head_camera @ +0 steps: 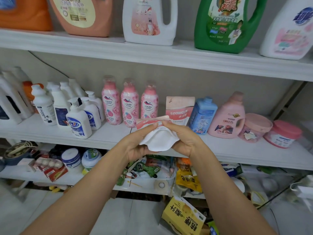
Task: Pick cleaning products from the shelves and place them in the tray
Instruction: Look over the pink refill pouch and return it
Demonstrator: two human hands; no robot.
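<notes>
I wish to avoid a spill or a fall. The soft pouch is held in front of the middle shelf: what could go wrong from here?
1. The held seaways pouch is soft and bent between the left grip and the right grip; it may sag or slip if one lets go.
2. The standing seaways pouch and the nearest UYAJOY bottle are just behind; a careless swing might tip them.

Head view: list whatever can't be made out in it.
Pouch: head view; folded, its print mostly covered by the left hand and right hand gripping it.
Green detergent jug: head view; cap cut off by the top edge.
White bottles: head view; cropped by the left edge.
Yellow box: head view; bottom cut off by the lower edge.
</notes>
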